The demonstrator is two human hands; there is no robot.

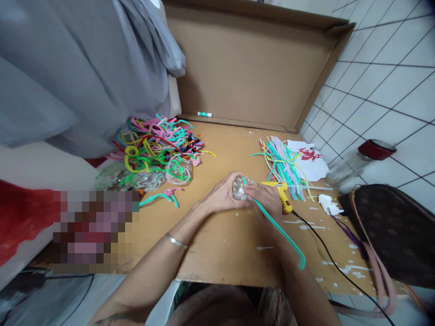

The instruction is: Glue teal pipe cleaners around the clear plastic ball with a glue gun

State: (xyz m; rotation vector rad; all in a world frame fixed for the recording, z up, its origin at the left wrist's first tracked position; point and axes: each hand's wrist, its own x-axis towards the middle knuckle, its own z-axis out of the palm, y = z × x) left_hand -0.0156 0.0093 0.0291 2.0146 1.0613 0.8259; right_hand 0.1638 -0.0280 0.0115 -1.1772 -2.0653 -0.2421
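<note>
A small clear, rounded plastic piece [238,189] is held above the middle of the wooden table. My left hand [224,194] wraps round its left side. My right hand [267,198] presses its fingers against the right side of the same piece. From under my right hand a teal fuzzy stem [283,233] runs down to the right and ends in a small bend; my fingers appear closed on its upper end. Just beyond my right hand lies a yellow glue gun [285,199], with its black cord trailing toward the lower right.
A tangled heap of coloured stems [152,140] and clear plastic pieces [147,179] lies left. Straight stems [283,165], white paper [314,170], a red-lidded bottle [353,165] and a brown bag [390,231] are right. A cardboard panel [244,63] stands behind; a glue stick [204,114] lies there.
</note>
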